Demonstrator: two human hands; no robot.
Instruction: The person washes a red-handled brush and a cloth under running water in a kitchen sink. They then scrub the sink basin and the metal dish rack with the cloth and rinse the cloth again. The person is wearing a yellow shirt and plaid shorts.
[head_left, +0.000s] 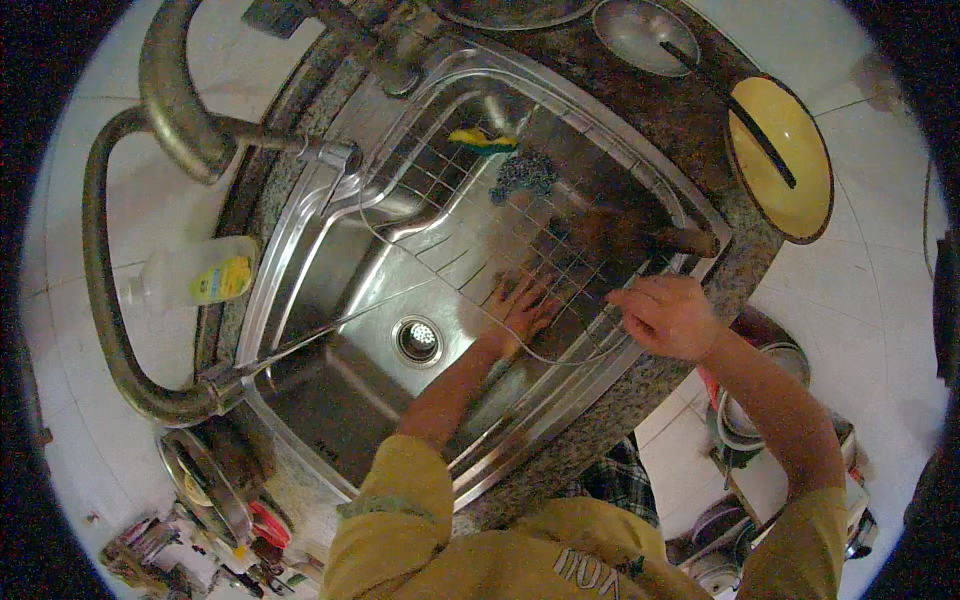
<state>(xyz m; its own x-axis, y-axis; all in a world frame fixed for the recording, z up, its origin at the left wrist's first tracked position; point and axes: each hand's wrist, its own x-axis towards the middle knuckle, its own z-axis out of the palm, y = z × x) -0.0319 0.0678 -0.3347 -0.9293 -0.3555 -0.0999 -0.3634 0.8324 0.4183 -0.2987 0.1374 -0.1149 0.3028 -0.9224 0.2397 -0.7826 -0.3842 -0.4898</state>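
My left hand (521, 311) is low in the stainless steel sink (330, 300), fingers spread, at the curved rim of a wire rack (469, 294). Whether its fingers lie over or under the wires is unclear. My right hand (667, 319) hangs above the sink's near right edge with fingers curled; whether anything is between them cannot be seen. Beyond the hands, a dark, blurred object (607, 232), perhaps a pan, has a handle-like end (690, 241) at the sink's rim. A grey scouring pad (525, 176) and a yellow-green sponge (484, 141) lie further back.
A curved faucet (94, 262) arches over the left side; a thin line like running water slants from its tip toward the drain (418, 341). A soap bottle (195, 277) stands on the left. Right of the sink are a yellow-lined pan (780, 150) and a metal bowl (637, 34).
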